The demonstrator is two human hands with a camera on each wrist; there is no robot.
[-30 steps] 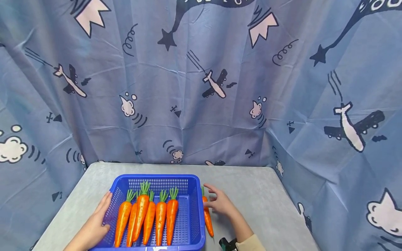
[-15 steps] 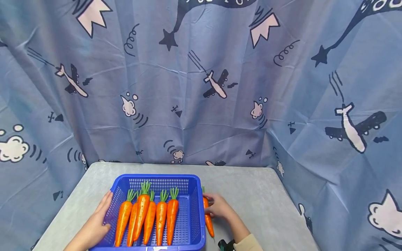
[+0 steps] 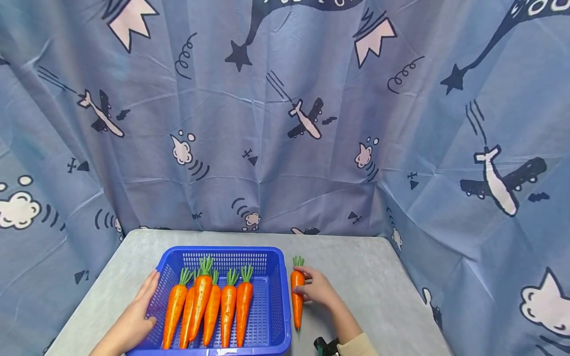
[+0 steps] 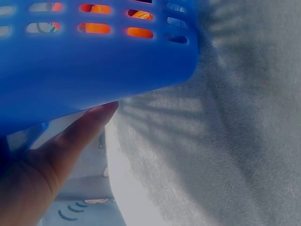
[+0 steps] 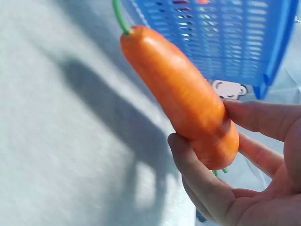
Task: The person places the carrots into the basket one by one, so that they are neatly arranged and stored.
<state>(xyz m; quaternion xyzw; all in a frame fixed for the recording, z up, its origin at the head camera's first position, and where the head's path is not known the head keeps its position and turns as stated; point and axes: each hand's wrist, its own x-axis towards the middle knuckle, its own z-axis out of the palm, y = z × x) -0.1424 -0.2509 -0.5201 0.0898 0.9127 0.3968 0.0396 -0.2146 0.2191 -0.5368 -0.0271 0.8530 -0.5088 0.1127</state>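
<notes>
A blue plastic basket [image 3: 270,316] stands on the table, with several orange carrots [image 3: 228,309] lying side by side in it, green tops to the back. My left hand [image 3: 133,316] holds the basket's left side: fingers lie along the outer wall, the thumb over the rim. The left wrist view shows one finger [image 4: 70,146] touching the basket's edge. Right of the basket, my right hand [image 3: 318,288] pinches a single carrot [image 3: 297,296] near its thick top. In the right wrist view that carrot [image 5: 183,99] is raised above the table, its shadow apart from it.
The pale grey table [image 3: 352,277] extends right of and behind the basket. A patterned blue curtain [image 3: 267,123] surrounds its back and sides. A dark device [image 3: 326,346] sits at my right wrist, by the table's front.
My right hand has reached down to the carrot beside the basket, grasped it and lifted it slightly away from the wall. The left hand and basket have stayed in place.
</notes>
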